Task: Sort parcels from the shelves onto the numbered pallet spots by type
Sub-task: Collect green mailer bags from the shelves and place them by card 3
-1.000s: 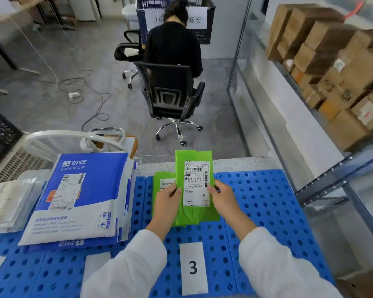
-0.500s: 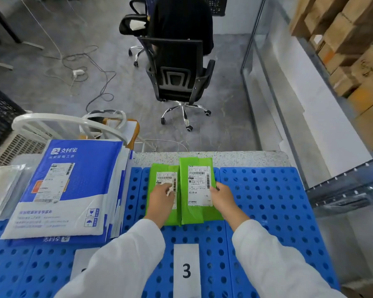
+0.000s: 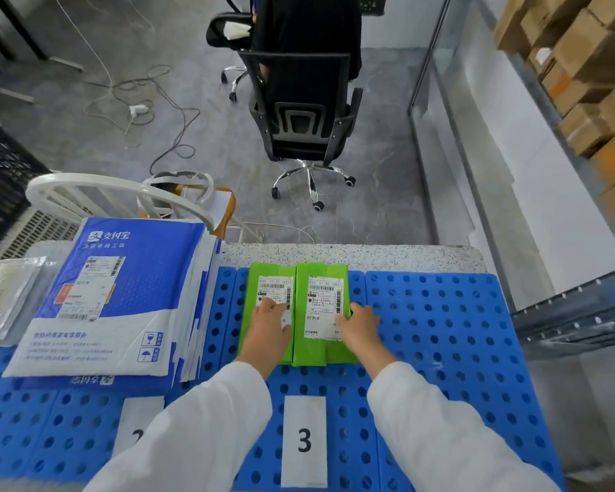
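At the far left lie crinkled clear plastic bags (image 3: 4,296), and behind them stands a black lattice crate (image 3: 0,172). Next comes a stack of padded mailers (image 3: 121,296), glossy blue above and white below, the top one bearing a printed label. They sit on a blue plastic pallet (image 3: 441,332), moulded with rows of round holes and marked by white paper cards, a partly hidden 2 card (image 3: 139,420) and a 3 card (image 3: 304,440).

Above the 3 card, two flat rectangular parcels in bright green film lie side by side, touching, each with a white barcode label. The left hand (image 3: 268,332) rests flat on the left green parcel (image 3: 274,275), fingers straight on its label. The right hand (image 3: 357,326) pinches the right green parcel (image 3: 322,307) at its right edge, thumb on the label and fingers bent over the side. White sleeves cover both arms.

The pallet lies on a speckled stone bench (image 3: 387,257). Beyond it is a grey floor (image 3: 370,154) with loose cables (image 3: 157,101) and a black mesh office chair (image 3: 299,111). At the right, a metal shelf (image 3: 565,314) holds brown cardboard boxes (image 3: 590,65).
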### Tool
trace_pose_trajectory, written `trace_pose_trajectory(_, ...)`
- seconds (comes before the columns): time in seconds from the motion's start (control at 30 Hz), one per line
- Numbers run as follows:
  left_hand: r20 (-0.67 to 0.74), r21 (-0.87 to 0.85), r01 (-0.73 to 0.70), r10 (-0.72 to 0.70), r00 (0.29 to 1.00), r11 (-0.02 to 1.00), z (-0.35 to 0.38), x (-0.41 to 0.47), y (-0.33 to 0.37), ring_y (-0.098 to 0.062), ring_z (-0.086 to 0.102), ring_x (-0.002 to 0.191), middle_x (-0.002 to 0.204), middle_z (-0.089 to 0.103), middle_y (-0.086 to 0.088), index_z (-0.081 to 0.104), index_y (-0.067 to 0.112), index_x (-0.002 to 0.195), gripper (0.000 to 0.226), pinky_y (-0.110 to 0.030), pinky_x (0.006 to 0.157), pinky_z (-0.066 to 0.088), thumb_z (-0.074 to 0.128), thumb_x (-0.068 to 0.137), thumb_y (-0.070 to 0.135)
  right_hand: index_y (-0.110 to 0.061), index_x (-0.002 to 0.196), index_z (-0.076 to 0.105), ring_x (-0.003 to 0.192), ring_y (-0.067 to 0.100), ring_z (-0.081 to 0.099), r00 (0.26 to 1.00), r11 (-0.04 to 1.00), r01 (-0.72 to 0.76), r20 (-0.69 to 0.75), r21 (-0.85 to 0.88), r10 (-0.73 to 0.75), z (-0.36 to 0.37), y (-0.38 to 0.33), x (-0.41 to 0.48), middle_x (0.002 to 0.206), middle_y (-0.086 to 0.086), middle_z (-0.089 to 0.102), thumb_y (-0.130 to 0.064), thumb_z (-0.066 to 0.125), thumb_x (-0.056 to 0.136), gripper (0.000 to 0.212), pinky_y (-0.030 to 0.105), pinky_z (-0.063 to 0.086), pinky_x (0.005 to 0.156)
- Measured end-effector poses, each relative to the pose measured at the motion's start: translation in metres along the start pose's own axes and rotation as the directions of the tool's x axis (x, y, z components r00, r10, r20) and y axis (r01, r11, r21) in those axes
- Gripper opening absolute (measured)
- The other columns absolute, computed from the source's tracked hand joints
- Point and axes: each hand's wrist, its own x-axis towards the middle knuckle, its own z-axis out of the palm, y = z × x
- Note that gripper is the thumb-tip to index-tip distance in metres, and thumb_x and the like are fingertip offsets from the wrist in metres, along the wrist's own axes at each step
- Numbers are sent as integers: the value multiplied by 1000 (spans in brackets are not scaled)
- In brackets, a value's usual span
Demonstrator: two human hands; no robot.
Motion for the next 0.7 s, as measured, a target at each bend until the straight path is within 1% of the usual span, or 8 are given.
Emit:
trace_pose_trajectory(0.07,29,7,-5,5,1000,1000,-3,-2,3,-19,38,124,137,39,-4,44,10,141,45,-28,104,39,50,97,17,-5,121,52,116,29,47,997,997,72,-1,1,-72,-6,1,-5,129,13,46,-27,45,99,32,37,41,94)
trace_pose_trajectory(0.17,70,13,-10,9,998,1000,-10,-11,6,-21,46,123,141,41,-6,45,9,140,42,-29,99,45,45,99,17,-3,138,40,124,28,46,992,992,123,-32,-43,-124,-14,0,-21,137,13,44,-36,39,102,49,38,39,99)
trace_pose_trajectory(0.2,82,11,-19,18,996,1000,-13,-15,6,-20,47,124,143,41,-5,44,10,141,42,-29,98,45,43,100,17,-3,139,38,123,28,47,990,989,133,-47,-67,-137,-17,-1,-27,137,13,44,-37,37,102,50,38,40,98)
trace_pose_trajectory(0.3,67,22,-79,78,995,997,-33,-18,9,-21,51,121,142,44,-5,47,11,138,39,-32,94,48,42,100,20,-4,124,49,100,23,52,968,966,217,-92,-141,-231,-27,-12,-49,122,12,52,-37,36,102,42,36,44,85)
trace_pose_trajectory(0.4,26,53,-172,171,985,984,-66,-19,15,-24,55,114,132,54,-9,56,7,126,33,-37,92,49,43,100,23,-6,115,52,96,24,54,935,913,270,-145,-307,-325,-36,-26,-83,112,8,52,-37,34,103,37,38,46,82)
trace_pose_trajectory(0.5,4,101,-276,277,961,956,-94,-26,19,-24,53,114,128,54,-8,55,8,125,35,-40,92,48,43,100,29,-7,112,53,98,27,55,899,823,253,-190,-508,-394,-38,-30,-112,110,9,55,-39,34,102,38,39,47,82)
trace_pose_trajectory(0.63,40,228,-465,468,883,856,-133,-46,11,-23,46,121,129,52,-7,52,7,126,39,-40,96,44,45,98,33,-6,116,51,101,26,56,892,856,184,-284,-483,-352,-31,-38,-157,113,9,55,-41,36,101,40,33,41,74)
trace_pose_trajectory(0.7,28,262,-528,541,841,808,-152,-57,11,-24,48,119,127,52,-6,52,6,125,40,-39,95,45,46,98,35,-7,124,49,106,26,56,885,886,165,-331,-434,-327,-32,-46,-181,120,9,53,-42,37,101,44,35,45,80)
